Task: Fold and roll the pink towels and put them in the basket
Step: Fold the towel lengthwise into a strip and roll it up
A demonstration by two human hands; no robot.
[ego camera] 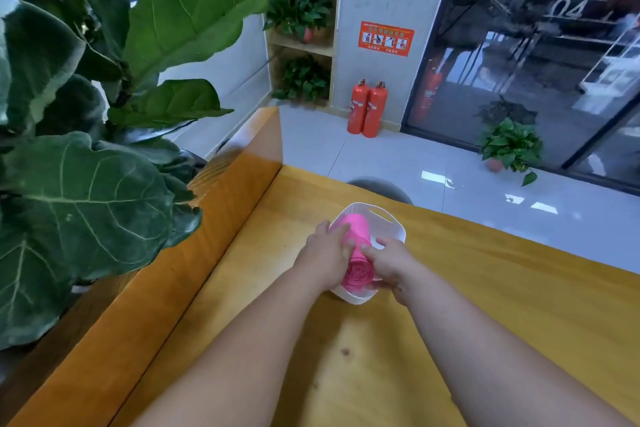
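So the pink towel is already a tight roll, just below the middle of the frame. It's lying lengthwise in the white basket with its spiral end facing the camera and sticking up over the near rim. The far end is tucked down inside.

The left hand is wrapped round the roll's left side, fingers curled over the top. The right hand has it from the right near the spiral end, fingers bent in against the cloth. Both are holding the roll, not the basket, as far as I can tell. The right thumb is hidden underneath, so it might be touching the rim.

To seat it well, I'd keep both hands squeezing inward so the spiral doesn't spring loose. Then push the near end down until the whole roll drops below the rim, and slide it against the left wall. There's bare white space in the right half of the basket, which looks like room for another roll. Let go one hand at a time and check that the loose edge ends up underneath or against the wall, or it'll unwind.

The basket is light plastic on a smooth wooden tabletop, so pressing down could make it skid or tip toward the camera. Press straight down, not forward.

A big leafy plant crowds the left of the frame, and two red fire extinguishers stand on the floor near the top centre.
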